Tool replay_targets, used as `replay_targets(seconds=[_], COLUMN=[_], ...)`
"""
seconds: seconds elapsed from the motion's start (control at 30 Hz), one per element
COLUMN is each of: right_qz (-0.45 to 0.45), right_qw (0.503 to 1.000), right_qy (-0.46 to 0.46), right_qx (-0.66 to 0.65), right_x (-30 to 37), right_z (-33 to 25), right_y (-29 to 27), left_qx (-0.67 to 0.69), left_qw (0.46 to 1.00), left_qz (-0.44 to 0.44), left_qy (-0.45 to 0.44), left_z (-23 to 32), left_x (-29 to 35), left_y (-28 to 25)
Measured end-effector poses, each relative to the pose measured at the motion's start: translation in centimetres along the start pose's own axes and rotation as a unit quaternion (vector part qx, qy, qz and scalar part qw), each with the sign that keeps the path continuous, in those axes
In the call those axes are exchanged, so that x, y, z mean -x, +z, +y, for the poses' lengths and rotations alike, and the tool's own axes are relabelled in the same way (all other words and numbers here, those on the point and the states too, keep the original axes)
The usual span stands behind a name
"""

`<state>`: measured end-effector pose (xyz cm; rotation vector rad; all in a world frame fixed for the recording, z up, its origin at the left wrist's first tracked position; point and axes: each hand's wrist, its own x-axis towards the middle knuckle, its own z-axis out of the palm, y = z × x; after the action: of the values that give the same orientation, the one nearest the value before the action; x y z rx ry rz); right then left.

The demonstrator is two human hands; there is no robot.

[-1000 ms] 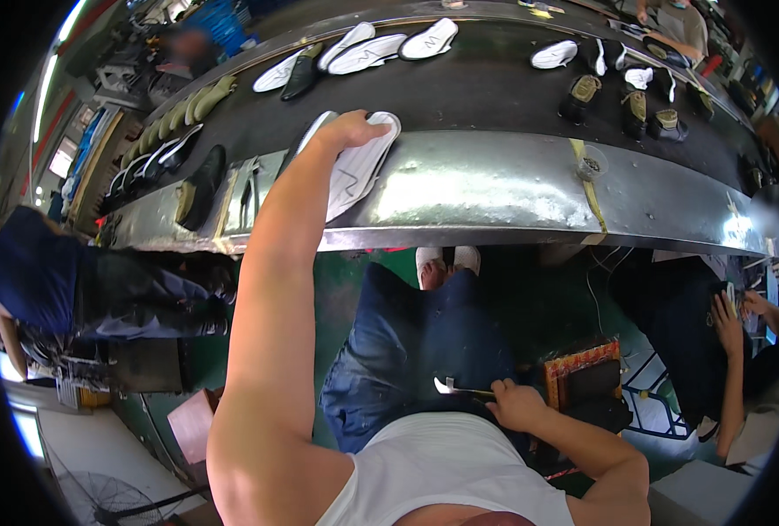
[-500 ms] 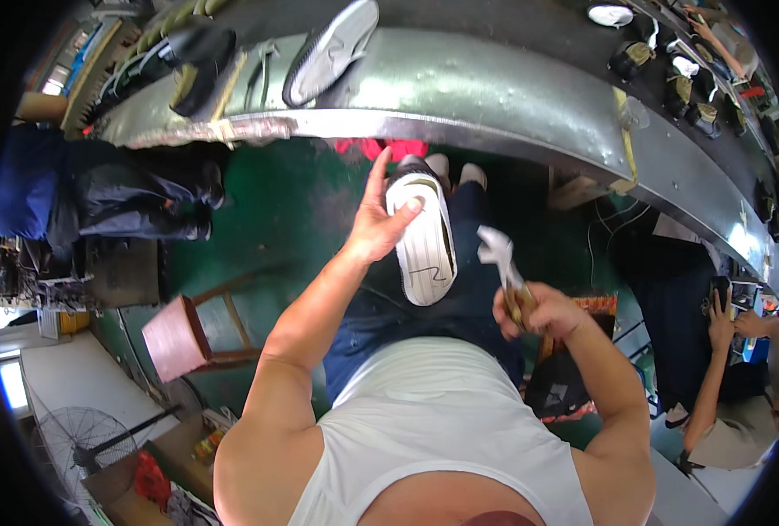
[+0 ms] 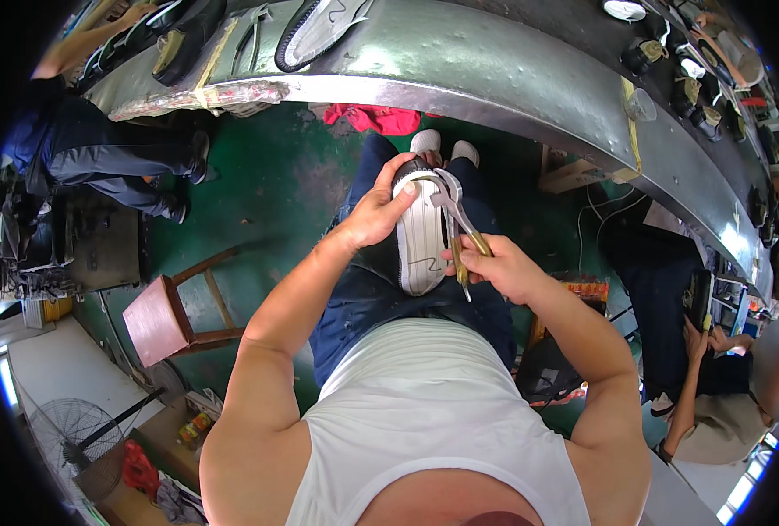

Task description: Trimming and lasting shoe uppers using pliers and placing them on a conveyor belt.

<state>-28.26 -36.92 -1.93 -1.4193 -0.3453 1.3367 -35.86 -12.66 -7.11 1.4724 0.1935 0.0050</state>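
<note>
A shoe (image 3: 418, 250) rests bottom up above my lap, its long white underside marked with a thin dark squiggle near the close end. My left hand (image 3: 377, 210) grips its far, dark-edged end, with the thumb pressed on the white underside. In my right hand (image 3: 491, 265) is a pair of lasting pincers (image 3: 456, 210), held by the yellowish handles. Their metal jaws are at the far right edge of the shoe; whether they pinch its edge I cannot tell.
A metal-topped bench (image 3: 495, 83) curves across the far side, with another white-bottomed shoe (image 3: 324, 35) on it. A wooden stool (image 3: 157, 320) and a fan (image 3: 78, 447) stand at left. A co-worker's legs (image 3: 118, 153) show at left; another person (image 3: 722, 412) sits at right.
My right hand has brought the pincers leftward and up to the shoe's far edge. My left fingers have closed round the far end. The bench sits higher in view.
</note>
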Motion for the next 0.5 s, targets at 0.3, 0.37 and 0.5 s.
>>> replay_targets(seconds=[0.3,0.37,0.5], right_qz=[0.051,0.137,0.196], right_qw=[0.976,0.925,0.902], right_qy=[-0.038,-0.149,-0.187], right_qx=[0.206,0.322,0.336], right_x=[-3.7,-5.0,-5.1], right_z=[2.8,4.6,5.5], right_y=[-2.6,-2.9,-2.4], left_qx=[0.064,0.105,0.168], left_qw=[0.997,0.992,0.976], left_qz=[-0.032,-0.057,-0.094], left_qy=[-0.036,-0.044,-0.096], left_z=[-1.6,-1.7,-0.8], left_x=[-2.0,-2.5,-3.2], left_y=[-1.8,-2.3,-2.5])
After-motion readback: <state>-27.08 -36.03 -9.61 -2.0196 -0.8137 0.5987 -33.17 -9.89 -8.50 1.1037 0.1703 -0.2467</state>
